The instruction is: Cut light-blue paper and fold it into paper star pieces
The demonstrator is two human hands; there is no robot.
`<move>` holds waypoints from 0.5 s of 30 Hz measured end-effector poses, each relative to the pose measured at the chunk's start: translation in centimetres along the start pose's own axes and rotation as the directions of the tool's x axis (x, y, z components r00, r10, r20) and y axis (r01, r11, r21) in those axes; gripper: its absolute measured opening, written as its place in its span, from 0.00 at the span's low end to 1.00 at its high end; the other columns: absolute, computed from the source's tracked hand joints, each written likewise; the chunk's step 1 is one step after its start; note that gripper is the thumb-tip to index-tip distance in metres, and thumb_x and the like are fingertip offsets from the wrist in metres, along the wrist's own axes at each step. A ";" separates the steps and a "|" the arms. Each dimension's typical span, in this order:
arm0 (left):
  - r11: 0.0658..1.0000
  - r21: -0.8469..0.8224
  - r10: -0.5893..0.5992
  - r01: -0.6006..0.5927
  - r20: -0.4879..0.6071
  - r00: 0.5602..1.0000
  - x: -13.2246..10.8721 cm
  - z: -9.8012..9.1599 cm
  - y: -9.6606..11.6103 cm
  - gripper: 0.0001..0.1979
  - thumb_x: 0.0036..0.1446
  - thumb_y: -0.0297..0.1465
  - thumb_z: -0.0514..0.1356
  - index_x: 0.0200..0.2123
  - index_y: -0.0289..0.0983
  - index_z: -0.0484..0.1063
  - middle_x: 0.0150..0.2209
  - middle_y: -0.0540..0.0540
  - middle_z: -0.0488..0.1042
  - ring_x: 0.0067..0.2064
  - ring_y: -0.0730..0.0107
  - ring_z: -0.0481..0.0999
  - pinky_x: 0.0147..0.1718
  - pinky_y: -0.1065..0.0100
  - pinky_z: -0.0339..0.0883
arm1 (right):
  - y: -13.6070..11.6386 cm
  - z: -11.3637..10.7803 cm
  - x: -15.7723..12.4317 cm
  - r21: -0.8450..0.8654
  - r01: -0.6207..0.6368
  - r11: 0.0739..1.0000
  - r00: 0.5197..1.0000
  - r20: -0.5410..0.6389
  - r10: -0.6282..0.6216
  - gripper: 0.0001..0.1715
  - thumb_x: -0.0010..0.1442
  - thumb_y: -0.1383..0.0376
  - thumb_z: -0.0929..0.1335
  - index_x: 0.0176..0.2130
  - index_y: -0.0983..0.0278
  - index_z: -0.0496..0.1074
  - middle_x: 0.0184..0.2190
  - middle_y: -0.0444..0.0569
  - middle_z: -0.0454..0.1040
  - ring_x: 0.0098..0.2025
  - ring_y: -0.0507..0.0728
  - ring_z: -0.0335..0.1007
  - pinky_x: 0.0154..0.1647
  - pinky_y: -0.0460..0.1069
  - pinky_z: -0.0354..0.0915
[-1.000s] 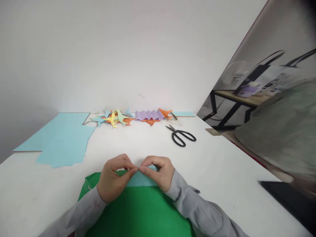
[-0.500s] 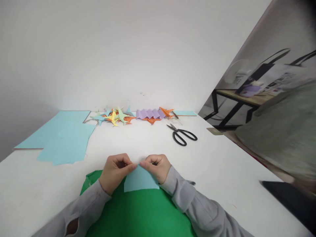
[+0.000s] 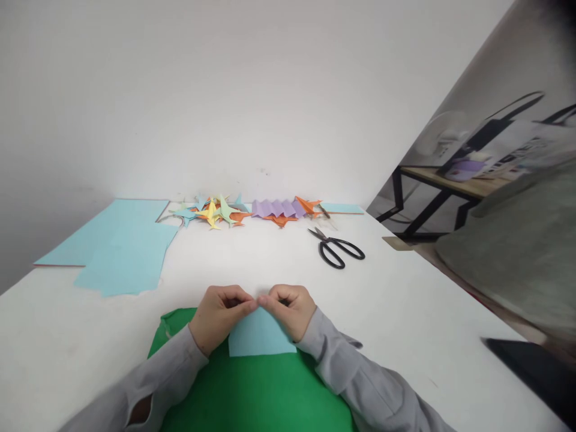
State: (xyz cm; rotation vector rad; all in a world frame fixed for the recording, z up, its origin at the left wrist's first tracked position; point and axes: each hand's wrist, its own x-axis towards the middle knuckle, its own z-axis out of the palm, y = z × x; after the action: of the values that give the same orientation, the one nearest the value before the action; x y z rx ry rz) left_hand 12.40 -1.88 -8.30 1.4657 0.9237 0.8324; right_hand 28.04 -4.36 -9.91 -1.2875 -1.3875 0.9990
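A small light-blue sheet of paper [image 3: 261, 337] hangs between my hands, its straight lower edge toward me. My left hand [image 3: 221, 315] pinches its top edge between thumb and forefinger. Close beside it, my right hand [image 3: 291, 309] pinches the same edge, the fingertips of both hands almost touching. The paper's upper corners are hidden behind the hands. Below and behind it is a green cloth-like surface [image 3: 256, 393] at the table's near edge.
Black-handled scissors [image 3: 335, 249] lie beyond my right hand. Light-blue sheets [image 3: 128, 240] are spread at the left. Along the wall sit folded paper figures [image 3: 213, 213] and a pleated purple paper [image 3: 278, 209]. A dark flat object [image 3: 531, 372] is at the right edge.
The view has shifted slightly, so most things sit a little further right. Both hands keep their pinch on the blue paper, whose lower edge is slightly lower in view.
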 end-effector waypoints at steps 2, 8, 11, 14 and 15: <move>1.000 -0.003 0.005 -0.005 0.000 1.000 0.0 0.1 0.0 0.11 0.43 0.34 0.63 0.18 0.32 0.70 0.17 0.53 0.65 0.23 0.77 0.59 0.23 0.73 0.53 | 0.0 0.1 0.0 -0.008 0.003 1.000 1.000 0.018 -0.003 0.27 0.46 0.49 0.68 0.12 0.63 0.57 0.11 0.38 0.51 0.17 0.46 0.44 0.16 0.45 0.43; 0.999 -0.027 -0.017 0.017 -0.014 1.000 -0.3 0.2 0.1 0.09 0.42 0.32 0.62 0.18 0.33 0.69 0.18 0.53 0.66 0.23 0.77 0.61 0.24 0.72 0.54 | -0.1 -0.1 -0.2 -0.046 -0.006 0.999 0.998 0.064 0.008 0.31 0.48 0.47 0.66 0.11 0.62 0.50 0.11 0.37 0.46 0.16 0.46 0.41 0.15 0.45 0.40; 0.995 -0.066 -0.074 0.075 0.019 0.997 -0.3 0.3 0.2 0.09 0.41 0.33 0.63 0.19 0.32 0.70 0.18 0.52 0.67 0.23 0.77 0.61 0.24 0.72 0.54 | -0.2 -0.2 -0.2 -0.049 0.006 0.999 0.997 0.072 -0.002 0.32 0.48 0.46 0.65 0.11 0.61 0.48 0.11 0.36 0.44 0.16 0.45 0.39 0.15 0.45 0.39; 0.994 -0.062 -0.091 0.094 0.043 0.995 -0.1 0.2 0.2 0.09 0.39 0.32 0.64 0.18 0.32 0.70 0.17 0.53 0.66 0.22 0.78 0.59 0.23 0.72 0.52 | -0.2 -0.1 -0.2 -0.018 -0.013 1.000 0.995 0.100 0.015 0.33 0.47 0.45 0.66 0.11 0.62 0.49 0.11 0.36 0.44 0.16 0.45 0.39 0.15 0.45 0.39; 0.994 -0.059 -0.088 0.090 0.037 0.995 -0.1 0.1 0.3 0.09 0.38 0.32 0.65 0.17 0.32 0.70 0.16 0.53 0.65 0.22 0.78 0.59 0.23 0.72 0.51 | -0.2 -0.1 -0.2 0.002 -0.028 1.000 0.993 0.119 0.028 0.32 0.47 0.44 0.66 0.11 0.62 0.51 0.11 0.36 0.46 0.16 0.45 0.40 0.15 0.45 0.39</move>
State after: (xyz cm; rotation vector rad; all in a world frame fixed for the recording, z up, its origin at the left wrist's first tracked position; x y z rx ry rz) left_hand 12.51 -2.01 -8.04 1.3721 0.9236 0.7610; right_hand 28.09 -4.63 -9.73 -1.2647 -1.4601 1.1123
